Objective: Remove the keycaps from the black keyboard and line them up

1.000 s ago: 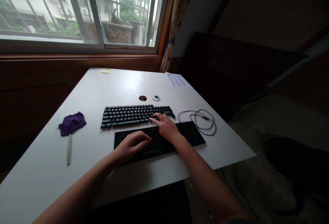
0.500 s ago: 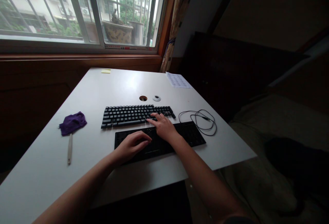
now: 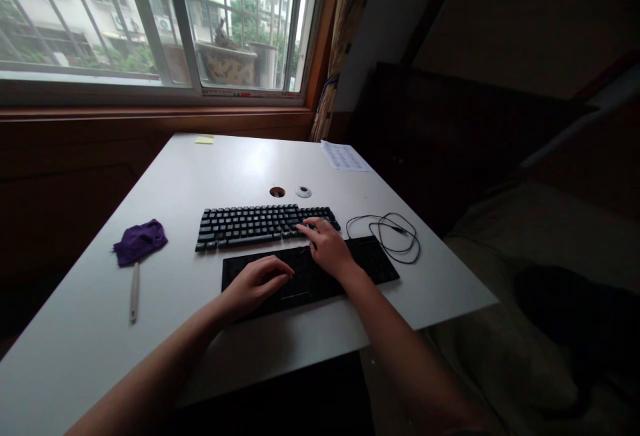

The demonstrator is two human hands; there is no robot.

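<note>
Loose dark keycaps (image 3: 245, 226) lie in rows, laid out like a keyboard, on the white table. Nearer to me is a black keyboard base (image 3: 370, 263), its details dark and hard to make out. Over the base's left half my left hand (image 3: 257, 283) is curled, thumb and fingertips close together; whatever they may hold is too small to see. My right hand (image 3: 327, 246) extends over the base to the keycaps between the main rows and the right-hand block. Its fingers are stretched out, index and thumb apart, with no keycap visible in them.
A thin black cable (image 3: 395, 239) is coiled right of the base. At the left lie a purple cloth (image 3: 141, 241) and a pale stick-like handle (image 3: 134, 296). Sticky notes (image 3: 205, 140), a printed sheet (image 3: 345, 156), a round hole (image 3: 277, 192) and a white ring (image 3: 303, 192) are farther back.
My right hand has shifted slightly right along the keycaps. My left hand stays over the base, its fingers still curled.
</note>
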